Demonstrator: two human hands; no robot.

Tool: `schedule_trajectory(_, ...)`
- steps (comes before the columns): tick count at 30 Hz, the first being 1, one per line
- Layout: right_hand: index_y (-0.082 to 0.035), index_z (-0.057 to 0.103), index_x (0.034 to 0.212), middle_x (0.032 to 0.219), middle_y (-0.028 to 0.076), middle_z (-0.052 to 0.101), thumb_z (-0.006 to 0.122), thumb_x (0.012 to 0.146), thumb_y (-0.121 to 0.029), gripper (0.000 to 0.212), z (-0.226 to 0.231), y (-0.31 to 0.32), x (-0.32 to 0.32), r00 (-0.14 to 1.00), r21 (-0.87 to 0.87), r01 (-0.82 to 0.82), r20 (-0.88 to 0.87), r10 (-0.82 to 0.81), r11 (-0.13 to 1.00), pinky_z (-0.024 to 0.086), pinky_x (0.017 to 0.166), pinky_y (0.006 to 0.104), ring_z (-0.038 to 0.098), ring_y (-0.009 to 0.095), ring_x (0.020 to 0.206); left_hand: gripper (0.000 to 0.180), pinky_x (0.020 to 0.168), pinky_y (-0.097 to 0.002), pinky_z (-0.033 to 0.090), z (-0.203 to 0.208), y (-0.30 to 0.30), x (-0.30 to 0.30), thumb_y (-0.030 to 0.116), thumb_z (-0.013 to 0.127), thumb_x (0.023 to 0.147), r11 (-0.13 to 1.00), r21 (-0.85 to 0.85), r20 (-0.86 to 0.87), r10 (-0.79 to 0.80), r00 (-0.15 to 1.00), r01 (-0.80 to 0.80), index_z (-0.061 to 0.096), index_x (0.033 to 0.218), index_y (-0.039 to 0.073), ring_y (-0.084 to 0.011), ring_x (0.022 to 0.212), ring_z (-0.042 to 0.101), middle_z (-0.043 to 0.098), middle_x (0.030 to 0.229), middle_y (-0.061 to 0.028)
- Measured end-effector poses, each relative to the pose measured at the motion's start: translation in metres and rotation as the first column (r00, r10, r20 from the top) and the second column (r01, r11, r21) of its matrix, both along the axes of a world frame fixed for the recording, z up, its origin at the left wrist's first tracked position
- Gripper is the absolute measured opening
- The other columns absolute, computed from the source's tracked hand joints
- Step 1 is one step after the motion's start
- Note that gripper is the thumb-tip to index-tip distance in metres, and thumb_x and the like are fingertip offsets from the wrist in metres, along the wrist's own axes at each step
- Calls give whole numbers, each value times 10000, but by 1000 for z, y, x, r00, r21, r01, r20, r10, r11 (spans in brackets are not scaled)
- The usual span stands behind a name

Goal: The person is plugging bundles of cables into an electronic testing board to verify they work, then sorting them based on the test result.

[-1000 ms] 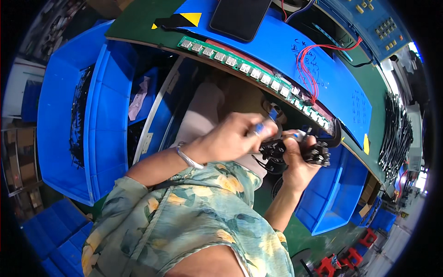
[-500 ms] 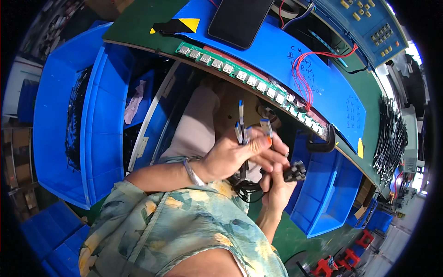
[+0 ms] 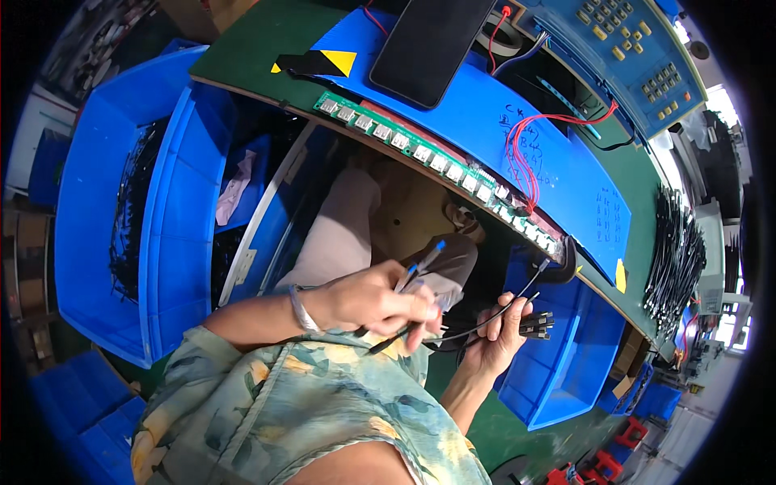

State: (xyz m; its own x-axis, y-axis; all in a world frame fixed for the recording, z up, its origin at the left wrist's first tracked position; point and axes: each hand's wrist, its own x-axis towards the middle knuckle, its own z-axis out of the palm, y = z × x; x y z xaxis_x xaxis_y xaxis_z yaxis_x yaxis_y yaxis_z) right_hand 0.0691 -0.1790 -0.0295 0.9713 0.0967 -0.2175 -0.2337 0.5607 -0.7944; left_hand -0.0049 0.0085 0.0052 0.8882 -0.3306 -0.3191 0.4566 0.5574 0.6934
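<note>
My left hand [image 3: 376, 303], with a bracelet at its wrist, is closed on several cable ends with blue-tipped plugs [image 3: 427, 257]. Its fingers are partly blurred. To the right, my right hand [image 3: 495, 330] grips a bundle of black cables [image 3: 537, 326], their metal plugs poking out past the fingers. From its fingertips a single black cable [image 3: 529, 284] slants up to the right end of the green circuit board [image 3: 380, 125]. Whether that cable's plug is seated in a socket or only near it, I cannot tell. Slack cable runs between both hands.
A dark phone [image 3: 432, 48] lies on a blue sheet [image 3: 485, 121] on the green bench. A blue keypad tester [image 3: 622, 56] stands at the back right. More black cables [image 3: 675, 250] lie at the right. Blue bins [image 3: 182, 234] [image 3: 558, 347] flank my legs.
My hands have moved apart, the left toward the left and down, the right slightly right and down. A single cable now reaches from the right hand up to the board's end.
</note>
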Motion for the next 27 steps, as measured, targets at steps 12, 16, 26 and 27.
schedule_trajectory(12, -75, 441, 760, 686, 57, 509, 446, 855, -132, 112, 15, -7, 13, 960, -6, 198, 204, -192, 980, 254, 301, 151, 279, 11, 346, 217, 345, -170, 231, -7, 12, 4, 156, 470, 817, 981, 109, 26, 156, 987, -158, 564, 757, -30, -37, 335, 337, 575, 588, -110)
schedule_trajectory(16, -52, 458, 703, 589, 40, 490, 494, 803, -92, 113, 27, 15, 9, 969, -257, 87, 245, -23, 962, 250, 319, 167, 329, 45, 351, 193, 315, -174, 194, -13, -1, 32, 155, 494, 806, 935, 127, 88, 323, 942, -332, 575, 750, -12, -16, 327, 298, 584, 586, -114)
schedule_trajectory(26, -34, 480, 685, 501, -2, 422, 544, 774, -87, 121, 17, 41, 10, 981, -351, 26, 189, 43, 936, 218, 321, 176, 306, 37, 347, 194, 328, -173, 196, -13, -8, 56, 162, 501, 804, 869, 175, 129, 446, 885, -463, 586, 736, 2, -10, 337, 288, 581, 570, -110)
schedule_trajectory(27, -34, 478, 685, 506, -1, 426, 545, 772, -82, 120, 17, 42, 10, 978, -367, 30, 203, 48, 930, 219, 322, 176, 307, 36, 349, 194, 332, -173, 203, -13, -9, 56, 161, 500, 806, 854, 205, 139, 458, 878, -478, 585, 734, 2, -9, 343, 294, 581, 568, -102)
